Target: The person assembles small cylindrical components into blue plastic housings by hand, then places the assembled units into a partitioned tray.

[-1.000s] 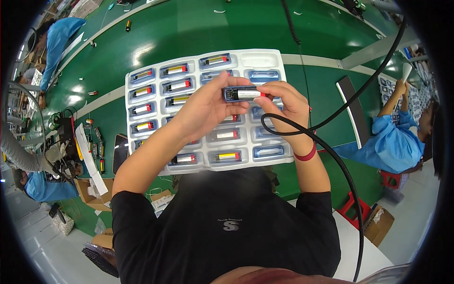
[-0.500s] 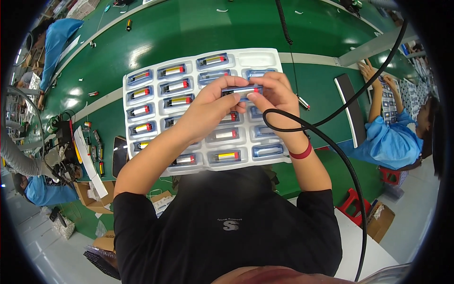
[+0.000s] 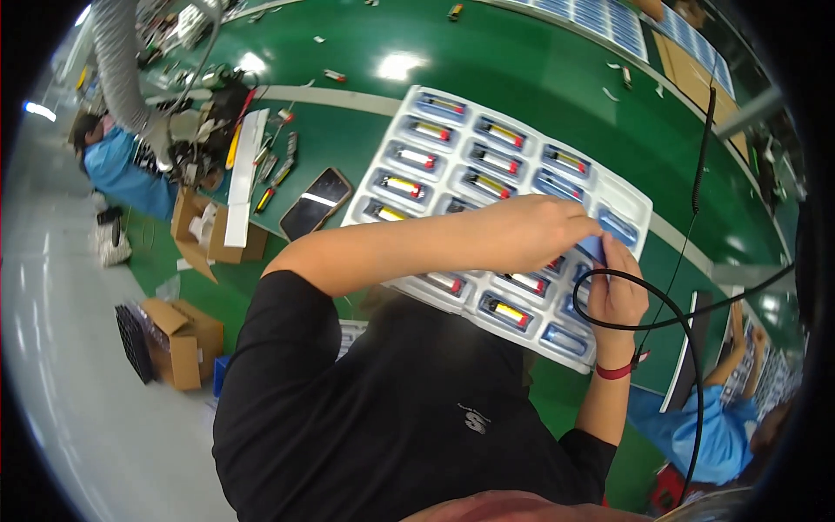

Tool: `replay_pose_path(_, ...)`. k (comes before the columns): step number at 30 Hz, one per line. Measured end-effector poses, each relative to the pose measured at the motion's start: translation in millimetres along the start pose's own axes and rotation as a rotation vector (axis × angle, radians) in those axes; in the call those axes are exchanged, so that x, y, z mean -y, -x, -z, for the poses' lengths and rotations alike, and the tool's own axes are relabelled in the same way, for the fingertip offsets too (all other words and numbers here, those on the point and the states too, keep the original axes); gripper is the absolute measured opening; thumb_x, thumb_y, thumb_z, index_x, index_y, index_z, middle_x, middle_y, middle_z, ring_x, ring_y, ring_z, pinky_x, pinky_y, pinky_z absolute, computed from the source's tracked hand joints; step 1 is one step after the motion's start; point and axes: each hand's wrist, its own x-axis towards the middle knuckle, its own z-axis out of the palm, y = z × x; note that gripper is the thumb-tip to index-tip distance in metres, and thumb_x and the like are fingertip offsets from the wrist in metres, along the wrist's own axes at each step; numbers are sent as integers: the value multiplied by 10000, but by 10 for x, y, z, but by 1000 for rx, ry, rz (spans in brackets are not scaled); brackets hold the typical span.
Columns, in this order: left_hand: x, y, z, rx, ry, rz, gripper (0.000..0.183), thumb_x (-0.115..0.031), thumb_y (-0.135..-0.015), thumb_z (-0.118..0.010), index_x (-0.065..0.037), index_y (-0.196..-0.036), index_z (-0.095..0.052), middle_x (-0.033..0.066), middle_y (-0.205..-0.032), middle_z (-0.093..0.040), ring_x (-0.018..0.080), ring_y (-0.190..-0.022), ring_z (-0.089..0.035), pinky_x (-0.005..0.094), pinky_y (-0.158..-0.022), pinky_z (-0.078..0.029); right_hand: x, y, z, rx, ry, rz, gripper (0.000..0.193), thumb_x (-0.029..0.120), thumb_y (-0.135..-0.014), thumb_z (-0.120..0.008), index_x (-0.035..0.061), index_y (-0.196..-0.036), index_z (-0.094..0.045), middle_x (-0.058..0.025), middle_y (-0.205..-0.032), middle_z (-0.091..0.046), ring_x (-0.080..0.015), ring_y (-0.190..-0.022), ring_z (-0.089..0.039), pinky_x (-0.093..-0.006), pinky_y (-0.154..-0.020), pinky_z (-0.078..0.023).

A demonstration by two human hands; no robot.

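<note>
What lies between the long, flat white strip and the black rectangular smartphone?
Several small cylindrical pieces lie there on the green tabletop, among them a yellow-and-black one; the head view shows this.

Bright indoor light, white glare on green tabletop (image 3: 487, 70), fisheye-bent edges, dark corners

Single head-worn fisheye view, close overhead, facing downward.
</note>
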Motion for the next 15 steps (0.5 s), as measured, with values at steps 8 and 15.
replay_pose_path(8,64,19,119,-243,201,-36,358,2,-826,-647,-8,-1184,-630,155,-1067,-661,363,-968,-668,444,-847,-550,-22,-208,-81,-10,-167,-125,365,-136,-847,-630,-57,-1203,-652,-204,-1187,-673,-300,-1069,-676,-364,-944,-536)
replay_pose_path(15,105,85,104,-444,370,19,324,10,-827,-634,-15,-1147,-676,174,-1109,-682,372,-1020,-664,427,-868,-544,7,-309,-321,-154,-782,-384,315,-128,-921,-582,-49,-1225,-597,-156,-1270,-578,-210,-1151,-588,-320,-990,-482)
